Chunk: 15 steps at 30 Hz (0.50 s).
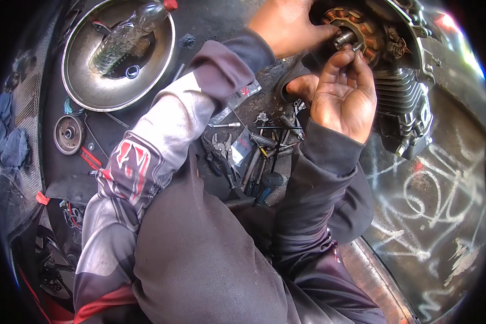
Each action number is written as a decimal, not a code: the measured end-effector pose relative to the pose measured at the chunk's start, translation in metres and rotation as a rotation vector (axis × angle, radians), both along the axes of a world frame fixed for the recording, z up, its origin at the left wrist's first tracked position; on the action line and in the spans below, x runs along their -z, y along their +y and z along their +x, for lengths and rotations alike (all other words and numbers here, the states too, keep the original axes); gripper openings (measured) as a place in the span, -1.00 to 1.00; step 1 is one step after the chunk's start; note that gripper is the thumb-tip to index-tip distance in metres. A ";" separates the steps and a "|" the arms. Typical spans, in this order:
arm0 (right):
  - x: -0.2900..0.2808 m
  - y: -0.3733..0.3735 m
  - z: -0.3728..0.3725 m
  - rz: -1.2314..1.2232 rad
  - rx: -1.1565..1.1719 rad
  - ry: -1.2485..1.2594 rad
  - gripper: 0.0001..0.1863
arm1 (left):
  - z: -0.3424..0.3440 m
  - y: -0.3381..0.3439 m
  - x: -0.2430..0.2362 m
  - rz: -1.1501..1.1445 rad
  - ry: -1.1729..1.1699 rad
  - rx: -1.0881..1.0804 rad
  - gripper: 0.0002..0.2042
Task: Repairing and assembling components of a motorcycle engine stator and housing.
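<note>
An engine (399, 100) with cooling fins is at the upper right, its round housing holding a stator (370, 32) with copper coils around a steel shaft (344, 39). My left hand (286, 27) reaches in from the left, thumb at the shaft; its other fingers are mostly hidden beyond the upper edge. My right hand (344, 97) is turned palm up below the stator, fingertips closed on a small metal piece (355, 47) beside the shaft's end. A bare foot (299, 86) shows behind my right hand, below the housing.
A steel bowl (81, 83) holds a plastic bottle (124, 40) and a ring. A round metal part (68, 134), scattered tools (254, 162) and small packets lie between it and the engine. A blue rag (13, 146) is at the far left, a graffiti-marked metal surface (459, 162) at the right.
</note>
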State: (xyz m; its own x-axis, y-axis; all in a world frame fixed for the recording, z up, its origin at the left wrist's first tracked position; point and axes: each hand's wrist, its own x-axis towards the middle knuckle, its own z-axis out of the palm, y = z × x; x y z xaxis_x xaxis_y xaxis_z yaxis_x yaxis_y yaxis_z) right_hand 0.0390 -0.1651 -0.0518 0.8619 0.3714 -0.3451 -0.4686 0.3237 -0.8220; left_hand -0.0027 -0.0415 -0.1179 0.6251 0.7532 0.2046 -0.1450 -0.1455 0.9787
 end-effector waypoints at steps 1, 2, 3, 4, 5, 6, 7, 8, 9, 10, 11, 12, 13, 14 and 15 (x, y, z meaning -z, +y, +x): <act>0.000 0.003 -0.002 0.008 -0.010 -0.015 -0.79 | -0.001 0.001 0.001 0.001 -0.001 -0.002 -0.52; 0.000 0.005 -0.004 0.017 -0.020 -0.030 -0.80 | -0.001 0.001 0.002 0.002 -0.022 -0.006 -0.53; 0.000 0.004 -0.004 0.016 -0.018 -0.031 -0.80 | 0.000 0.001 0.002 0.001 -0.042 -0.006 -0.54; 0.001 0.003 -0.003 0.010 -0.011 -0.031 -0.80 | 0.001 0.000 0.002 0.001 -0.043 -0.003 -0.54; 0.002 0.003 -0.002 0.004 -0.005 -0.032 -0.80 | 0.003 0.000 0.003 0.011 -0.042 -0.014 -0.55; 0.003 0.001 -0.003 0.003 -0.003 -0.031 -0.80 | 0.003 -0.001 0.002 0.020 -0.039 -0.025 -0.56; 0.003 -0.001 -0.005 -0.013 -0.007 -0.044 -0.80 | 0.002 -0.001 0.002 0.019 -0.039 -0.023 -0.56; 0.004 -0.004 -0.007 -0.029 -0.012 -0.058 -0.80 | 0.002 0.000 0.001 -0.005 -0.037 -0.006 -0.57; 0.005 -0.008 -0.008 -0.030 -0.011 -0.059 -0.80 | 0.002 0.000 0.000 -0.029 -0.037 0.010 -0.58; 0.007 -0.012 -0.009 -0.052 -0.002 -0.040 -0.80 | 0.001 0.001 -0.001 -0.030 -0.038 0.012 -0.58; 0.008 -0.015 -0.009 -0.074 0.007 -0.021 -0.80 | 0.001 0.002 -0.003 -0.043 -0.041 0.024 -0.59; 0.009 -0.017 -0.009 -0.075 0.011 -0.023 -0.80 | 0.000 0.002 -0.003 -0.057 -0.043 0.037 -0.59; 0.011 -0.018 -0.009 -0.064 0.016 0.000 -0.81 | 0.001 0.001 -0.002 -0.058 -0.045 0.041 -0.59; 0.011 -0.018 -0.008 -0.052 0.021 0.024 -0.81 | 0.001 -0.001 -0.001 -0.049 -0.054 0.022 -0.60; 0.011 -0.018 -0.009 -0.051 0.023 0.022 -0.81 | 0.002 -0.001 -0.001 -0.038 -0.063 0.002 -0.60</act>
State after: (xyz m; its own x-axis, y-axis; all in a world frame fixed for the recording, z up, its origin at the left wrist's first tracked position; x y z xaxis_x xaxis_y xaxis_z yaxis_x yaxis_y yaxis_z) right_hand 0.0305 -0.1827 -0.0630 0.8621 0.3331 -0.3819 -0.4796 0.2930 -0.8271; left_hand -0.0011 -0.0425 -0.1166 0.6133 0.7601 0.2148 -0.2067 -0.1080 0.9724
